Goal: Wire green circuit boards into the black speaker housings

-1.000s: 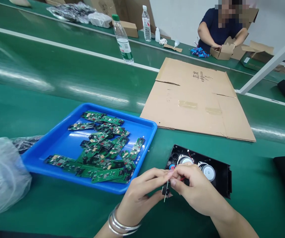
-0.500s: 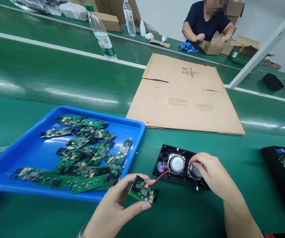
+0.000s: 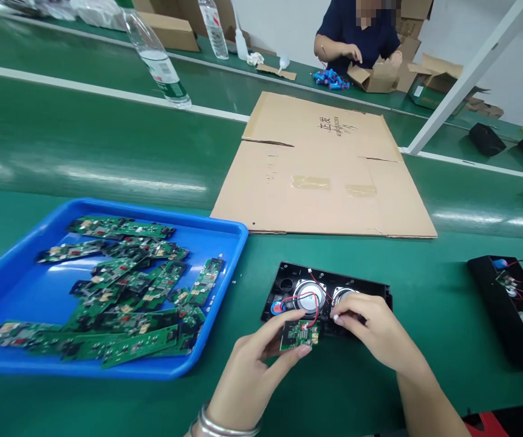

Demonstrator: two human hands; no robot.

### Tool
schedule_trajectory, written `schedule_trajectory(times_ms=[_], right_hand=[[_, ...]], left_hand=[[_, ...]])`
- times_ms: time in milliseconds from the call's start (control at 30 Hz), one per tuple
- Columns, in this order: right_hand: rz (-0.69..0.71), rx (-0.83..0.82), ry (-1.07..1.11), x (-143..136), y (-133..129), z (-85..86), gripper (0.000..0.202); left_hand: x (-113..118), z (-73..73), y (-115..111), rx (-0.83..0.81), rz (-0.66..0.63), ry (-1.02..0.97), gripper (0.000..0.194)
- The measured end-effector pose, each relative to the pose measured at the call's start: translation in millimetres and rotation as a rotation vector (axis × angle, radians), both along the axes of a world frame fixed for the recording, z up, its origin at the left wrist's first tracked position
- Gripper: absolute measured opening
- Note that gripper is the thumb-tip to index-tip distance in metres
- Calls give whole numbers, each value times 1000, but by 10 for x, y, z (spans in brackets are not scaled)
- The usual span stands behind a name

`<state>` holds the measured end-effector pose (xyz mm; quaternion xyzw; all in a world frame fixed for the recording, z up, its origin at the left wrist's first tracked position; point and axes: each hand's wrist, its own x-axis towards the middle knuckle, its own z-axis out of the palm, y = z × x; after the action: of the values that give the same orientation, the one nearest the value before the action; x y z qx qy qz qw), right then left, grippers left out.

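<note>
My left hand (image 3: 265,358) grips a small green circuit board (image 3: 298,335) by its edges, between thumb and fingers. A red wire (image 3: 318,306) loops from the board to the black speaker panel (image 3: 379,291) behind it. On that panel sit two round speakers, the left speaker (image 3: 309,296) in plain sight and the right speaker (image 3: 344,294) partly covered by my fingers. A blue part (image 3: 277,308) is at the panel's left end. Pinched in my right hand (image 3: 365,321) is a small white wire connector (image 3: 336,317), just right of the board and apart from it.
A blue tray (image 3: 238,243) of circuit boards (image 3: 138,285) stands at left. Flattened cardboard (image 3: 325,206) lies beyond the panel, and a black speaker case (image 3: 511,315) at right. Across the bench, a person (image 3: 356,36) works at a carton (image 3: 375,76); a water bottle (image 3: 163,70) stands left.
My left hand has brought the board right, up to the speaker panel. My right hand has drawn closer to the board and now pinches the white connector. The view has shifted slightly.
</note>
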<state>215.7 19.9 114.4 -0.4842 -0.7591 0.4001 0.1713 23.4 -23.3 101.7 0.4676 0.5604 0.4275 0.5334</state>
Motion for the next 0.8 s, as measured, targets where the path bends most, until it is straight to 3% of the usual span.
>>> schedule_trajectory(times_ms=[100,333,600,800], right_hand=[[-83,64,57,-72,-31,-79,13],[-3,435,-26,-126,-73,-245,21],[38,560,-108,-181,-99,-219,29],[110,759,-203,-166,-92,-214,29]], left_hand=[[57,-46,20,85,30,45,26],[84,-110,31,224,36,324,24],[140,-156,29,227,54,288,27],[65,-212,97,321,-56,371,30]])
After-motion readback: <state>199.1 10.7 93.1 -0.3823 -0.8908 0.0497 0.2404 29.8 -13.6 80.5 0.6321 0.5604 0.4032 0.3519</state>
